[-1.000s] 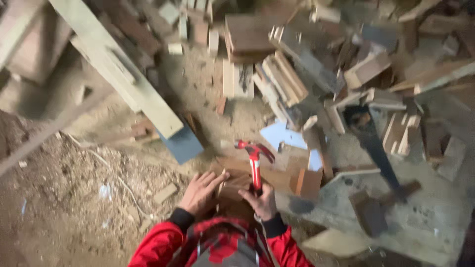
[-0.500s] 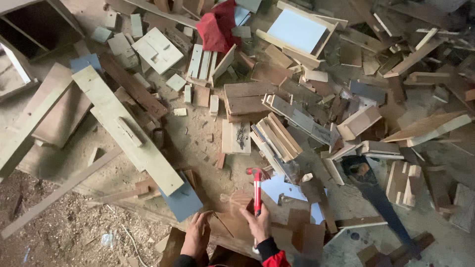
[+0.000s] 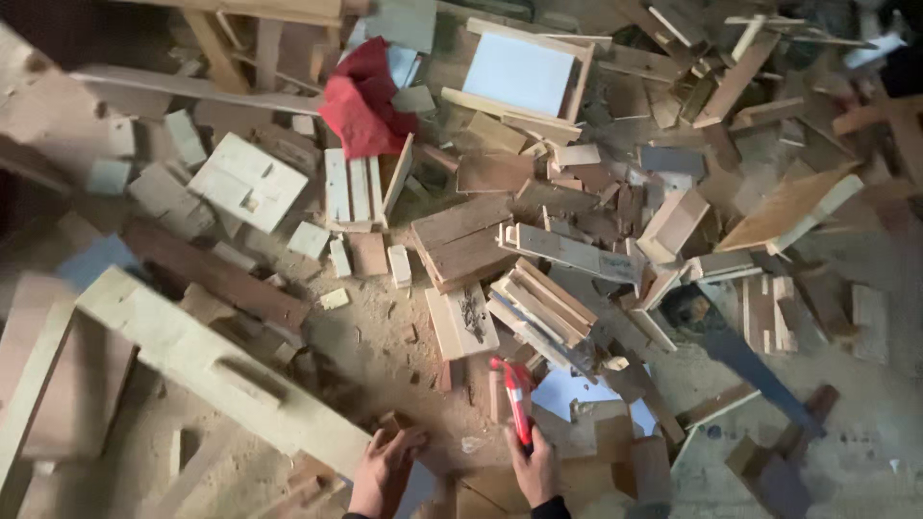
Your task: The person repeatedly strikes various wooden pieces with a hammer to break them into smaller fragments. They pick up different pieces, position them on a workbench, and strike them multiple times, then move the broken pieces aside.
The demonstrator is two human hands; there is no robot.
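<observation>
The right hand (image 3: 535,469) is closed around the handle of a red claw hammer (image 3: 516,399), its head pointing away over the sawdust-strewn floor (image 3: 385,341), while the left hand (image 3: 383,471) lies with fingers spread on a small brown wood block (image 3: 392,424) at the near end of a long pale wooden plank (image 3: 212,365). This looks like steadying a piece before striking; a sound blow would call for a clear swing and fingers kept off the mark. Scrap crowds the spot: a pale board with bent nails (image 3: 462,322) lies just beyond the hammer, a stack of slats (image 3: 540,308) to its right, a dark-handled handsaw (image 3: 740,356) farther right, and a red cloth (image 3: 363,101) far off.
</observation>
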